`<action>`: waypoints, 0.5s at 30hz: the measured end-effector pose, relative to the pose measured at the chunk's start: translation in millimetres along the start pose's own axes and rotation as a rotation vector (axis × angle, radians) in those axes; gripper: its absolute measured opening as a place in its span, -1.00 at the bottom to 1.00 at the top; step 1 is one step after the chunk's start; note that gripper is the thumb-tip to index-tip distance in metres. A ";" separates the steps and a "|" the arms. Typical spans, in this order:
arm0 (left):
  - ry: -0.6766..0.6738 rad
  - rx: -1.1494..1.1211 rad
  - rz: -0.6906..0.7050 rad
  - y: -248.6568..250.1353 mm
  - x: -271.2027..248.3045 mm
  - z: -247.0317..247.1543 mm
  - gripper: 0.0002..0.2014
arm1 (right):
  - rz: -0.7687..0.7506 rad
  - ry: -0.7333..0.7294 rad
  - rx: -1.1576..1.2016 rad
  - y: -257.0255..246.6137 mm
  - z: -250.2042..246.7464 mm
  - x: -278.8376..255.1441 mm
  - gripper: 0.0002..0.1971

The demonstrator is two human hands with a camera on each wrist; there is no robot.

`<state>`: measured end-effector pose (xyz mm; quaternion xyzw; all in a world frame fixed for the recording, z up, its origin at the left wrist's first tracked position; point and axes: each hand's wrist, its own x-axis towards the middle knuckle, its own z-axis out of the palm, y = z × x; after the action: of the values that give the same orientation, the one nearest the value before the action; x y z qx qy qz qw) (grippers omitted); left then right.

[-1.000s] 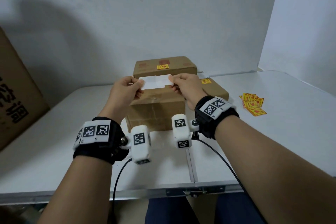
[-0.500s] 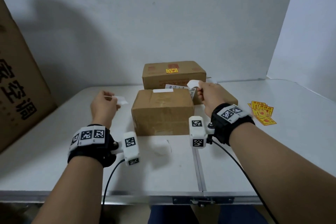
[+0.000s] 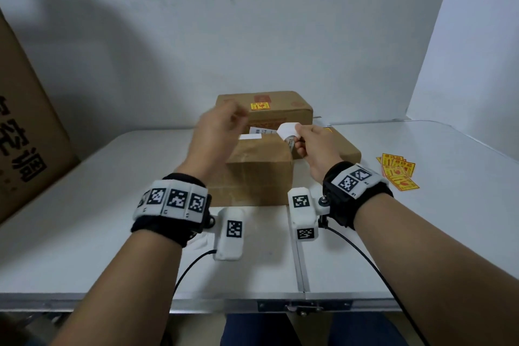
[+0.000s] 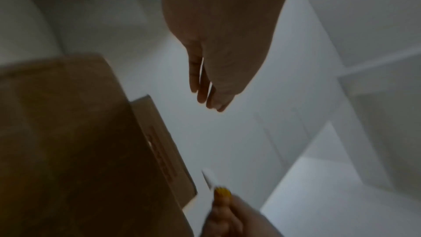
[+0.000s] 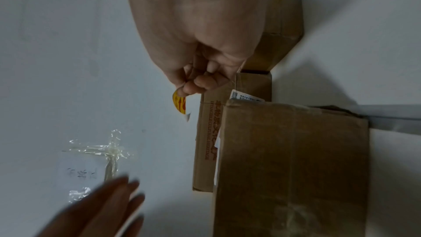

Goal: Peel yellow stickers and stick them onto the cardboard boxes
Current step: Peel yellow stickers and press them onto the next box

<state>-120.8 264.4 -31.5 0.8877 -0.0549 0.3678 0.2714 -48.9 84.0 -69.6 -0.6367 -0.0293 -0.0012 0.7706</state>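
Observation:
My right hand point(image 3: 302, 139) pinches a peeled yellow sticker point(image 5: 180, 104) between thumb and fingers; from the head view only the sticker's curled white back point(image 3: 288, 130) shows. It hangs above the far right corner of the near cardboard box point(image 3: 261, 168). My left hand point(image 3: 227, 123) hovers blurred over that box's far left side, fingers point(image 4: 205, 87) straight and holding nothing. The far box point(image 3: 280, 114) carries a yellow sticker point(image 3: 259, 106) on top. A third box point(image 3: 344, 149) lies behind my right hand.
A loose pile of yellow stickers point(image 3: 398, 174) lies on the white table point(image 3: 421, 233) to the right. A large cardboard carton point(image 3: 25, 135) leans at the far left. White walls close the back and right. Cables run from both wrist cameras.
Both hands held the sticker sheet together, then the left hand pulled a white backing strip away to the left. Now the left hand is back over the near box, empty; the right keeps the sticker.

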 end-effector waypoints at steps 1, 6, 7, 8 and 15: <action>-0.076 0.011 0.093 9.9 2.2 7.2 -0.90 | 0.005 -0.012 0.001 -1.7 -0.2 -1.1 -0.81; -0.271 0.166 0.341 30.4 6.3 39.7 -0.65 | 0.001 -0.050 0.021 -10.2 -5.9 -4.0 -0.83; -0.243 0.209 0.368 32.7 6.7 44.3 -0.62 | 0.004 -0.053 0.029 -12.1 -7.4 -4.5 -0.83; -0.206 0.241 0.394 35.2 6.9 47.9 -0.63 | 0.009 -0.055 0.036 -13.8 -8.6 -4.7 -0.84; -0.057 0.302 0.490 45.3 9.9 59.7 -0.90 | 0.061 -0.065 0.148 -16.9 -16.1 -2.6 -0.84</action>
<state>-89.9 195.9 -39.5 0.8884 -0.2201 0.4012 0.0373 -51.4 64.9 -56.1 -0.5781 -0.0347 0.0452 0.8140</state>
